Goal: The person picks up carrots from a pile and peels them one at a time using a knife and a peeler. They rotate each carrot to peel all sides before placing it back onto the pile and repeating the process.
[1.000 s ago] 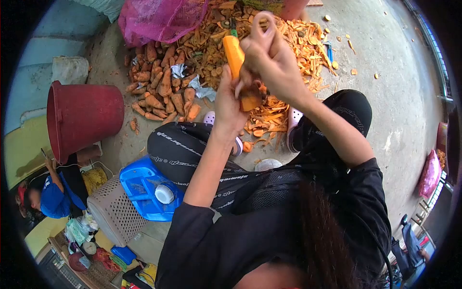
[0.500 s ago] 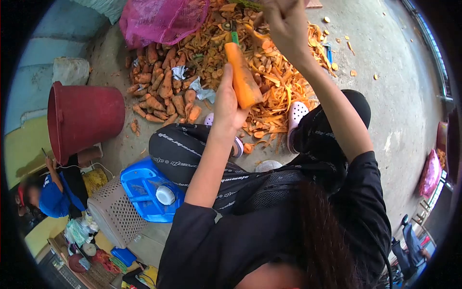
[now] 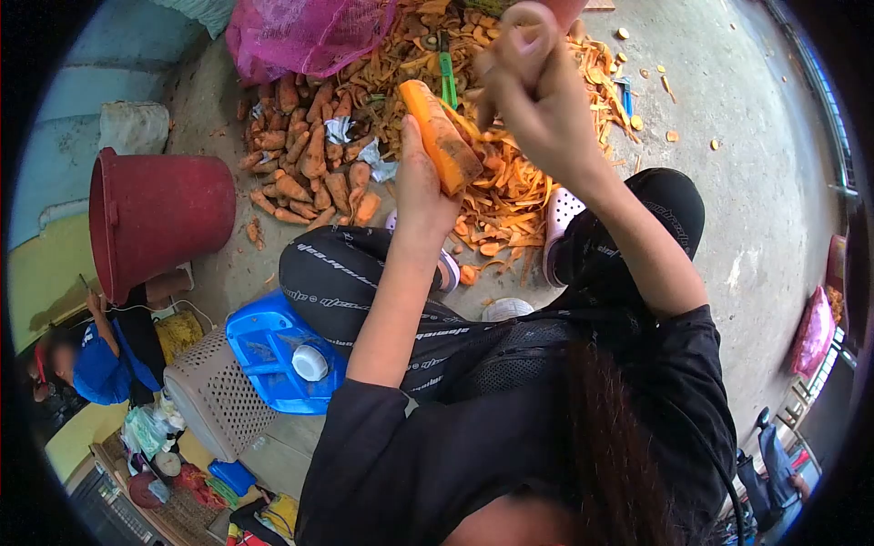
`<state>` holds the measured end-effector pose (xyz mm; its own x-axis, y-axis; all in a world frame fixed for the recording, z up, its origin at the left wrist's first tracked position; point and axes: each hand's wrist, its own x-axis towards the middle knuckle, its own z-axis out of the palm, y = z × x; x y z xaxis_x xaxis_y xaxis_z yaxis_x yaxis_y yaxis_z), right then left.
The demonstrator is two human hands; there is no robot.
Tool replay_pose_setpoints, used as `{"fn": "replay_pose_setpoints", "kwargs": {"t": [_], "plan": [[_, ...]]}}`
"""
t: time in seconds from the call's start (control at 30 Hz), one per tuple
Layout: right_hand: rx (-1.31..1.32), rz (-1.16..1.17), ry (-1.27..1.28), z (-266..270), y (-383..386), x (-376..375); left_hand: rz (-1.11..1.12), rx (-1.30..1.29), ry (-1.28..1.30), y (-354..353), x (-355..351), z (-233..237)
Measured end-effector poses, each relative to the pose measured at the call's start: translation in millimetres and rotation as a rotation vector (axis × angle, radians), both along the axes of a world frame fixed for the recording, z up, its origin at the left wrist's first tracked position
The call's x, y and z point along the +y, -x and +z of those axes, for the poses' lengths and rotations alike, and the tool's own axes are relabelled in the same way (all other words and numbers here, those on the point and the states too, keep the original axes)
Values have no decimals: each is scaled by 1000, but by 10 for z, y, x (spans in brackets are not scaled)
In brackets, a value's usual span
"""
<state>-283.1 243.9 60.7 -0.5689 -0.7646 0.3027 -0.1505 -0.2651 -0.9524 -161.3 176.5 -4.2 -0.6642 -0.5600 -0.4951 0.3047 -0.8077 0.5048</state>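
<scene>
A partly peeled carrot (image 3: 435,136) is gripped in my left hand (image 3: 426,187), thumb along its side. Bright orange shows on its left face, while brown skin remains on the right and at the lower end. My right hand (image 3: 546,100) is up and to the right of the carrot, fingers curled closed; I cannot tell what they hold. Beneath both hands spreads a heap of carrot peelings (image 3: 519,191). On the heap, just beyond the carrot's tip, lies a green-handled tool (image 3: 447,77). Unpeeled carrots (image 3: 314,164) are piled to the left.
A pink mesh sack (image 3: 300,36) stands behind the carrots. To the left are a dark red bucket (image 3: 168,214), a blue jug (image 3: 282,350) and a perforated basket (image 3: 214,391). A blue-handled tool (image 3: 625,98) lies at the heap's right edge. Another person (image 3: 105,355) sits far left.
My left hand and the carrot have shifted slightly left, with the carrot turned to show more brown skin. My right hand has come lower and nearer, exposing more of the green-handled tool.
</scene>
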Motion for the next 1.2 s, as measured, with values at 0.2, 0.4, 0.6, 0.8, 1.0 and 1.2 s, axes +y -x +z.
{"fn": "replay_pose_setpoints", "kwargs": {"t": [0.2, 0.4, 0.6, 0.8, 1.0, 1.2], "plan": [[-115, 7, 17, 114, 269, 15, 41, 74, -85, -3, -46, -20], [-408, 205, 64, 70, -76, 26, -110, 141, -39, -26, -29, 140], [-453, 317, 91, -28, -180, -13, -99, 58, -32, -45, 11, 114], [-434, 309, 94, -65, -193, -36, -159, 228, -127, -56, -33, 82], [-402, 251, 4, -166, -155, -45, -83, 67, -75, 3, 67, 180], [-764, 357, -45, -73, -86, -49, -21, 177, -124, -39, 56, 111]]}}
